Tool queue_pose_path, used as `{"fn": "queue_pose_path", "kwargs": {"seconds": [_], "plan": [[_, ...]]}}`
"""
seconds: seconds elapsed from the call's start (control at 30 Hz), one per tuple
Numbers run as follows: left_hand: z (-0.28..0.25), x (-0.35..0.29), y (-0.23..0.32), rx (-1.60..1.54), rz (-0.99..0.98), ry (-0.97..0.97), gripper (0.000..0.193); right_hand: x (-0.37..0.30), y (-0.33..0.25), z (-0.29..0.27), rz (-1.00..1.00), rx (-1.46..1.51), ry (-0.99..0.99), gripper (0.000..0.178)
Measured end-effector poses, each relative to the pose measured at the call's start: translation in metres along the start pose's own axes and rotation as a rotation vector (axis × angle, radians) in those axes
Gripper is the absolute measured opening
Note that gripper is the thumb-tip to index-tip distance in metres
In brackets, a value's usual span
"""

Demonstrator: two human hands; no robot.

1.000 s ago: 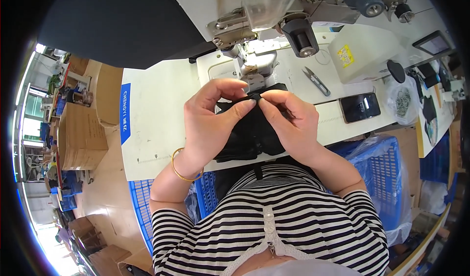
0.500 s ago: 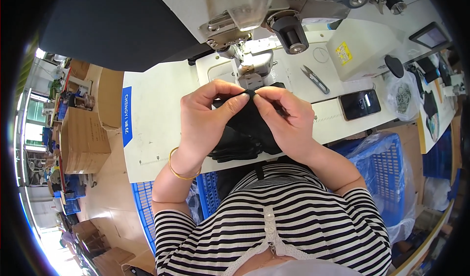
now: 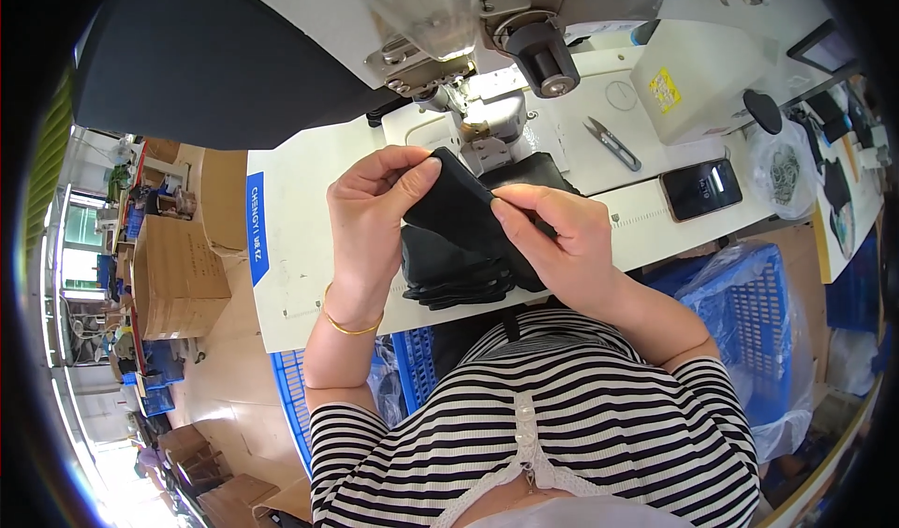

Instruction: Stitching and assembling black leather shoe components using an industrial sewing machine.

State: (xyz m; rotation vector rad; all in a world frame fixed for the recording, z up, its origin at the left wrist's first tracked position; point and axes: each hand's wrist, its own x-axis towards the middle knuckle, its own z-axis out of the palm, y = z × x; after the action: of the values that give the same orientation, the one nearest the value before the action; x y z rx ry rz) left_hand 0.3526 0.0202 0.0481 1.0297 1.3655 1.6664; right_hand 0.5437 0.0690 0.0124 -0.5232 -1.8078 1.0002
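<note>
Both hands hold one black fabric piece (image 3: 465, 205) just in front of the sewing machine's needle area (image 3: 473, 127). My left hand (image 3: 375, 212) pinches its upper left edge with thumb and fingers. My right hand (image 3: 554, 242) grips its lower right end. Under them a stack of black fabric pieces (image 3: 456, 268) lies on the white sewing table (image 3: 290, 247). A gold bangle sits on my left wrist.
Thread snips (image 3: 613, 142), a white box (image 3: 702, 79) and a phone (image 3: 702, 189) lie on the table to the right. Blue plastic crates (image 3: 749, 303) stand at the lower right and below the table edge. Cardboard boxes (image 3: 178, 275) are stacked at the left.
The hands have drawn the black piece back from the needle area toward me, and it is now lifted and held up between both hands.
</note>
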Motion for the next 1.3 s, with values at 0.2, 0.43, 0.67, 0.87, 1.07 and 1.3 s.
{"fn": "queue_pose_path", "kwargs": {"seconds": [0.2, 0.43, 0.67, 0.87, 1.07, 1.3], "plan": [[-0.001, 0.005, 0.003, 0.04, -0.018, -0.033, 0.016, -0.003, 0.001, 0.003, 0.135, 0.077, 0.006, 0.011], [-0.011, 0.043, 0.007, 0.021, -0.271, -0.211, 0.015, 0.009, -0.003, 0.005, 0.451, 0.335, -0.048, 0.015], [0.0, 0.07, 0.01, -0.028, -0.399, -0.19, 0.013, 0.025, 0.002, 0.003, 0.45, 0.406, 0.018, 0.017], [0.002, 0.079, 0.008, -0.088, -0.37, -0.241, 0.017, 0.027, 0.006, 0.005, 0.441, 0.433, 0.05, 0.016], [0.0, 0.079, 0.011, -0.002, -0.426, -0.201, 0.014, 0.027, 0.006, 0.004, 0.427, 0.415, 0.041, 0.015], [-0.002, 0.08, 0.016, 0.027, -0.473, -0.27, 0.013, 0.026, 0.009, 0.005, 0.447, 0.447, 0.037, 0.015]]}}
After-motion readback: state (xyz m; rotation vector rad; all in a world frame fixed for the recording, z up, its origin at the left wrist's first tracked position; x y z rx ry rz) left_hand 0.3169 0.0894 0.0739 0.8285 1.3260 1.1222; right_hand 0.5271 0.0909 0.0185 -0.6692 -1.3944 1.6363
